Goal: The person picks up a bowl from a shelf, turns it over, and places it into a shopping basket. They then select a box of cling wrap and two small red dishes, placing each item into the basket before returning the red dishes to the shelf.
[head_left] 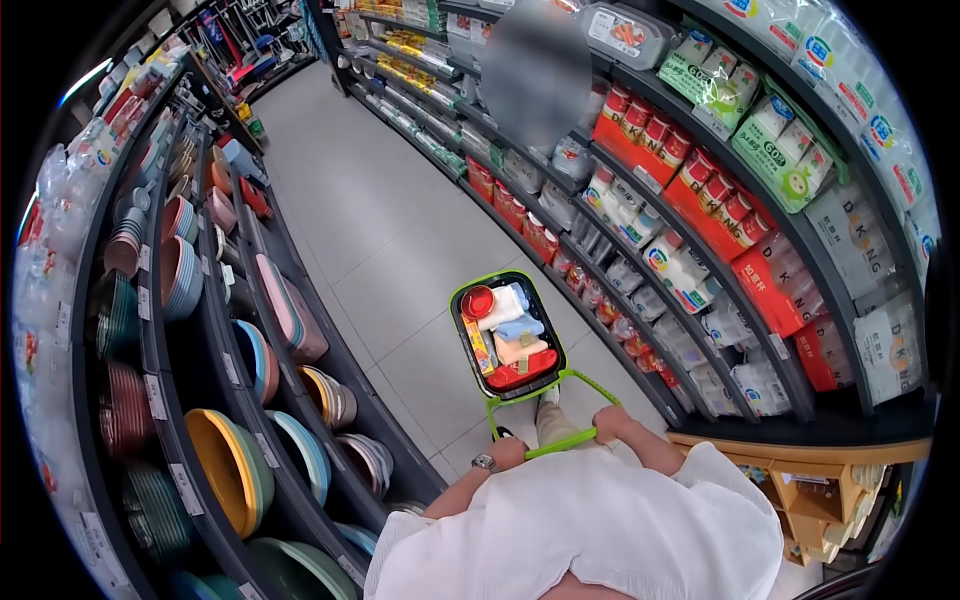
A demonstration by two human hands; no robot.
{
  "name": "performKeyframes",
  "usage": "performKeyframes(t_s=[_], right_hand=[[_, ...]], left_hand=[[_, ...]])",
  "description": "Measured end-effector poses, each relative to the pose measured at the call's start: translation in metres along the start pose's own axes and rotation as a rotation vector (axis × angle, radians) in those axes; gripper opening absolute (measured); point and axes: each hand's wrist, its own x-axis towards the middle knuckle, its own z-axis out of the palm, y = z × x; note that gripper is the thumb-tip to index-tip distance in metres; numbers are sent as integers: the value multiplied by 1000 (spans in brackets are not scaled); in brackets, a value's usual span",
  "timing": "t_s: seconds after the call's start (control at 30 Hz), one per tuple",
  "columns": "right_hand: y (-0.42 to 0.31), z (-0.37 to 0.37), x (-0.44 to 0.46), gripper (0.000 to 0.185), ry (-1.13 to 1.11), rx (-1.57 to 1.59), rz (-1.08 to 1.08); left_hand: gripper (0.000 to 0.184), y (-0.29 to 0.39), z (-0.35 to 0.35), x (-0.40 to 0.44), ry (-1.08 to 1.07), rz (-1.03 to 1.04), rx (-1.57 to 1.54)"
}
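Both hands grip the green handle (560,441) of a black rolling shopping basket (507,398) with a green rim. My left hand (509,453), with a watch (484,462) on its wrist, closes around the handle's left end. At the right end my right hand (609,422) is wrapped around the same bar. Inside the basket lie a round red tin or tub (478,300), folded white, blue and peach cloths (519,327), a yellow-and-red narrow box (478,345) and a red package (524,370). Their exact kinds are hard to make out.
Shelves on the left hold stacked plastic basins (222,460) and bowls. Packs of red paper cups (717,200) and other packaged goods fill the right shelves. A tiled aisle (345,190) runs ahead between them. A wooden display (800,490) stands close by at the right.
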Motion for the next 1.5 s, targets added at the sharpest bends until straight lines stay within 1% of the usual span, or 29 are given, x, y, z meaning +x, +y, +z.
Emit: performKeyframes(t_s=[0.1,0.17,0.23,0.27,0.33,0.4,0.43,0.5,0.57,0.63,0.7,0.77,0.9,0.97,1.03,1.1,1.17,1.3,1.37,1.5], right_hand=[[13,33,8,23,-19,21,11],[19,48,20,21,-11,22,36],[25,50,28,17,118,-16,-2],[28,46,31,17,119,-16,-2],[33,33,42,14,247,-32,17],[44,16,54,13,257,-64,42],[49,11,59,13,262,-91,70],[63,-4,67,14,281,-108,56],[79,-19,79,14,308,-128,46],[94,-30,91,11,280,-137,-3],[106,-36,104,12,254,-138,-6],[117,-40,114,13,227,-142,-11],[139,-62,133,13,325,-103,-59],[151,-69,143,11,454,-50,-97],[163,-76,156,10,440,-55,-104],[176,-78,167,9,427,-58,-105],[184,-80,174,9,492,-21,-160],[190,-97,175,13,462,-6,-166],[190,-107,172,11,458,-20,-179],[196,-114,175,9,494,2,-168]], left_hand=[[23,-11,44,22,7,40,50],[22,-15,64,31,7,15,96],[23,-19,67,40,-77,-32,-4],[23,-17,53,41,-102,-48,-40],[24,-1,16,40,-68,-86,-61],[25,3,-9,53,-31,-134,-82],[25,2,-14,62,10,-127,-105],[26,2,-21,73,55,-133,-124],[26,1,-24,93,29,-214,-140],[26,-13,-14,114,33,-227,-166],[26,-18,-15,128,38,-238,-195],[26,-22,-27,135,-42,-196,-204],[24,-34,-38,160,-18,-254,-186],[24,-26,-51,170,-1,-310,-191],[24,-24,-60,182,11,-361,-199],[24,-30,-64,195,-8,-328,-162],[25,-29,-74,200,4,-347,-219],[26,-42,-74,215,38,-340,-246],[29,-68,-55,228,66,-248,-230],[29,-71,-75,238,14,-242,-237]])
